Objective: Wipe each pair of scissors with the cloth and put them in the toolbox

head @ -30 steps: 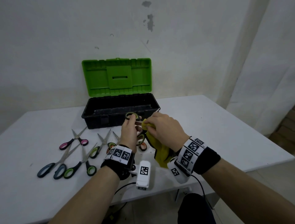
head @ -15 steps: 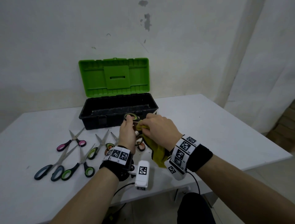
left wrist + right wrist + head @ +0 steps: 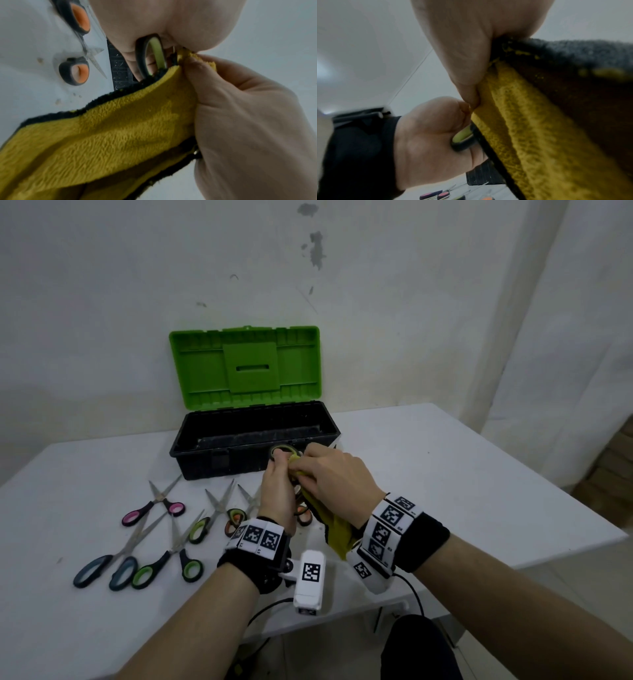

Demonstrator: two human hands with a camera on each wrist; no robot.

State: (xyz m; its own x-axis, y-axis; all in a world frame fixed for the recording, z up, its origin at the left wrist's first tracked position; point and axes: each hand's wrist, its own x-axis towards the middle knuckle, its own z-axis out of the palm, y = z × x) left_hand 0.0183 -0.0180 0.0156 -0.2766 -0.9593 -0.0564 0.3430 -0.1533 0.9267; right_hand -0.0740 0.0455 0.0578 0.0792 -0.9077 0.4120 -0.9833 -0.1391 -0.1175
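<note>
Scissors (image 3: 282, 451) with green handles are gripped in the left hand (image 3: 279, 494) before the toolbox (image 3: 191, 453), the right hand (image 3: 337, 481) pinching the cloth (image 3: 337, 534) over them; the toolbox looks empty, and five pairs (image 3: 164, 529) wait on the tabletop (image 3: 479, 491)

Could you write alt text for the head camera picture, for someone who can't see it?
A left hand holds green-handled scissors while the right hand wipes them with a yellow cloth, before an open green-lidded toolbox. More scissors lie on the white table.
</note>
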